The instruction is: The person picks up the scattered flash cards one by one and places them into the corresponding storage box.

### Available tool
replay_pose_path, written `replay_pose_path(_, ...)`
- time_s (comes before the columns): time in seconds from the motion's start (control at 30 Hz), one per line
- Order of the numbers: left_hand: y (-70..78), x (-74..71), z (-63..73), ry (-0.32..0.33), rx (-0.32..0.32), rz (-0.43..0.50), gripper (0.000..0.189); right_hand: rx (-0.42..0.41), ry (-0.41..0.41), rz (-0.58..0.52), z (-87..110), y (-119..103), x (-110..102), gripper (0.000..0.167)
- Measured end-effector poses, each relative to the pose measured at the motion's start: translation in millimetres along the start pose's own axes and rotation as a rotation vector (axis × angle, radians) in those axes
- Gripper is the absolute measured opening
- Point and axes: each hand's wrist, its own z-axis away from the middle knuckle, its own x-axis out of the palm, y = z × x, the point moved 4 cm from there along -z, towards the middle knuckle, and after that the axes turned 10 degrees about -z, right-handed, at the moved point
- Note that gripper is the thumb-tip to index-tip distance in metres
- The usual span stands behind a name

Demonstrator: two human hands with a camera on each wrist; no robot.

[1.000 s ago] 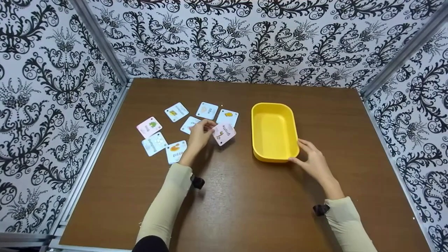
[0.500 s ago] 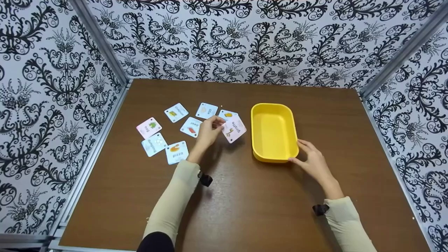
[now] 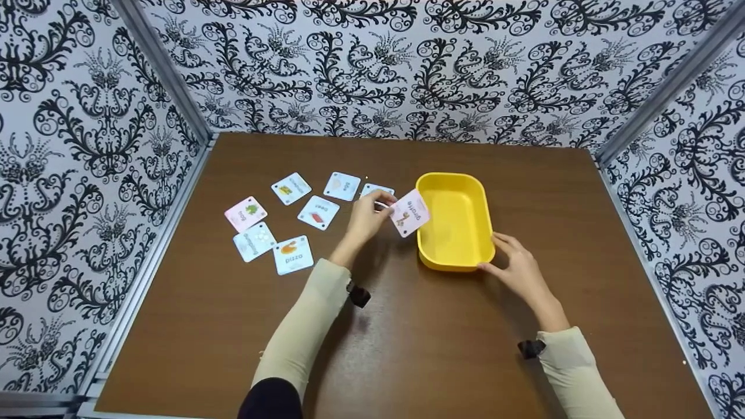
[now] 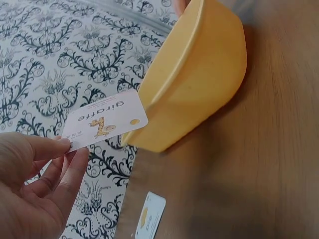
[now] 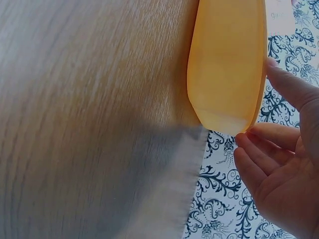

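My left hand (image 3: 365, 221) pinches a pink giraffe card (image 3: 410, 213) by one corner, thumb on one face and fingers behind. In the head view the card's far end overlaps the left rim of a yellow plastic bin (image 3: 457, 263); it is raised off the table. The left wrist view shows the giraffe card (image 4: 103, 121) tilted beside the bin's wall (image 4: 209, 64). My right hand (image 3: 520, 273) holds the bin's near right corner, thumb at the near side and fingers along the right side. Partly behind my left hand lies a blue card (image 3: 378, 190).
Several cards lie at left on the brown table (image 3: 442, 349): a pizza card (image 3: 293, 255), a beef card (image 3: 318, 212), a pink frog card (image 3: 245, 213) and a sandwich card (image 3: 291, 188) among them. Patterned walls (image 3: 372, 70) enclose the back and sides.
My left hand has moved right with the giraffe card, from above the other cards to the bin's left rim. The beef and pizza cards came into fuller view. My right hand stayed at the bin.
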Motion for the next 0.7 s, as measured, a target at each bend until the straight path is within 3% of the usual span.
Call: replay_pose_path(0.7,25.0,42.8,-13.0,-0.107,-0.02,-0.028,0.015,-0.002,0.006,0.008,0.3,-1.7,-0.6,0.075)
